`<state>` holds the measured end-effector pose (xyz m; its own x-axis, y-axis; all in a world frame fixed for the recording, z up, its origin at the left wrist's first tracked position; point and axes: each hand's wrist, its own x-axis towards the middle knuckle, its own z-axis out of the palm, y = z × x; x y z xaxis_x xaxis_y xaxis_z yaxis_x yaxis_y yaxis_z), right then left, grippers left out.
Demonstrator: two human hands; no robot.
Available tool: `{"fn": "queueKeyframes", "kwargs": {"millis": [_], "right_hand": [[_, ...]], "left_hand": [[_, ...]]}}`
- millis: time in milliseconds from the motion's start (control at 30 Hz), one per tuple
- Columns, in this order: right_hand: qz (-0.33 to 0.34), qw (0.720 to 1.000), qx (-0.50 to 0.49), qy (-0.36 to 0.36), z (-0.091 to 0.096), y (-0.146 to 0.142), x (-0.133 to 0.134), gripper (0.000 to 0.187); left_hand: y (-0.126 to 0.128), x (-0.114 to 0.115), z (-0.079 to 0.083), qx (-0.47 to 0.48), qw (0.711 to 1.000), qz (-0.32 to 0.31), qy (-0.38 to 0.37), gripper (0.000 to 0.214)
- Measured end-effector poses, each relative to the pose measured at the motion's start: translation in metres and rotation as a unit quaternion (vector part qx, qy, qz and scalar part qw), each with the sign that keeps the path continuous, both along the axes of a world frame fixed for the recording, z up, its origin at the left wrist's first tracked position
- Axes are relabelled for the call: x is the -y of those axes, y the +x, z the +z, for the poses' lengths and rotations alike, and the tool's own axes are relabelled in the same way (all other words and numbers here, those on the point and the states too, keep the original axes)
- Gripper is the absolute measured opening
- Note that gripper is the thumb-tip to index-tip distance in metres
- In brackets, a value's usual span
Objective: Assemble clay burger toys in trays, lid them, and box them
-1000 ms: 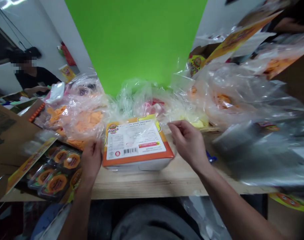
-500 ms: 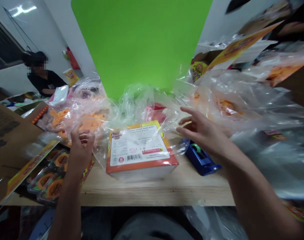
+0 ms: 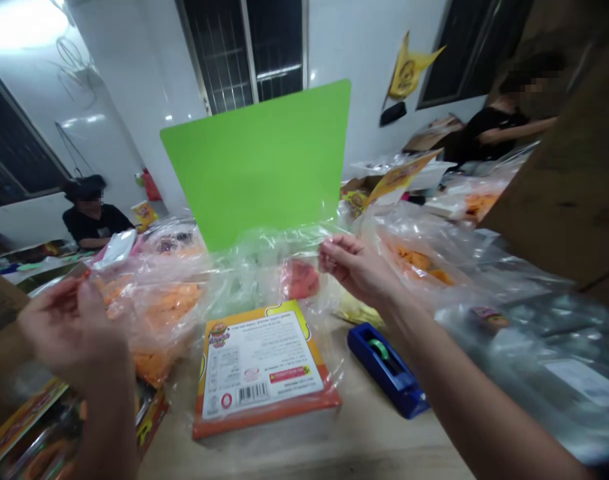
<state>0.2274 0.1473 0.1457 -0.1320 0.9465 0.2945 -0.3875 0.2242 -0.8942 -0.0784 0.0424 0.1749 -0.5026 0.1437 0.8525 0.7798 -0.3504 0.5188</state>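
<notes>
**Clear bag lifted by its film above a boxed pack**

The right hand (image 3: 357,270) pinches the clear bag (image 3: 244,280) narrowly, apparently to hold it up off the orange-edged box (image 3: 264,370) on the wooden table (image 3: 384,447). The left hand (image 3: 71,327) has its fingers close together, holding what cannot be told. Beside the box sits a blue tape dispenser (image 3: 387,370). Since the earlier frame, the hands have spread apart. Beyond stands a green board (image 3: 254,163).

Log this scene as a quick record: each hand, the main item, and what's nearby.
left: raised left hand, beside an orange-filled plastic bag
right: right hand pinching clear plastic film
item: orange-edged boxed pack with barcode label, under the film
nearby: blue tape dispenser; green board
others: seated co-worker
</notes>
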Motion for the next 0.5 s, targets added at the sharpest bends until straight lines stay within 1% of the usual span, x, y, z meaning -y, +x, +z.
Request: {"fn": "queueKeyframes", "kwargs": {"millis": [33,67,100,133,167,200,233,267,333,400,500], "right_hand": [[-0.008,1.000,0.000,0.004,0.001,-0.002,0.003,0.024],[-0.016,1.000,-0.002,0.006,0.001,-0.005,0.006,0.023],[-0.023,1.000,-0.004,0.008,0.000,-0.007,0.010,0.023],[-0.030,0.999,-0.005,0.009,0.000,-0.009,0.014,0.022],[-0.036,0.999,-0.001,0.014,-0.001,-0.010,0.018,0.021],[-0.040,0.999,0.010,0.025,-0.001,-0.010,0.022,0.020],[-0.044,0.998,0.028,0.043,-0.001,-0.009,0.027,0.019],[-0.050,0.995,0.051,0.068,0.000,-0.008,0.032,0.018],[-0.065,0.985,0.100,0.127,0.002,-0.005,0.042,0.015],[-0.085,0.971,0.143,0.169,0.005,-0.001,0.050,0.014],[-0.111,0.955,0.188,0.202,0.009,0.002,0.058,0.013]], "left_hand": [[0.023,0.006,0.000,-0.039,0.998,0.031,0.036,0.007],[0.048,0.010,0.000,-0.140,0.990,-0.026,0.009,0.006],[0.072,0.010,0.000,-0.277,0.957,-0.084,-0.034,0.008],[0.094,0.007,0.000,-0.368,0.922,-0.106,-0.061,0.009],[0.113,0.001,0.001,-0.412,0.901,-0.118,-0.073,0.011],[0.128,-0.007,0.002,-0.440,0.887,-0.124,-0.070,0.012],[0.139,-0.016,0.003,-0.455,0.881,-0.115,-0.063,0.014],[0.146,-0.024,0.005,-0.462,0.879,-0.103,-0.055,0.015],[0.153,-0.036,0.008,-0.483,0.871,-0.075,-0.043,0.016],[0.154,-0.038,0.008,-0.509,0.859,-0.053,-0.029,0.014],[0.157,-0.034,0.007,-0.530,0.847,-0.035,-0.002,0.010]]}}
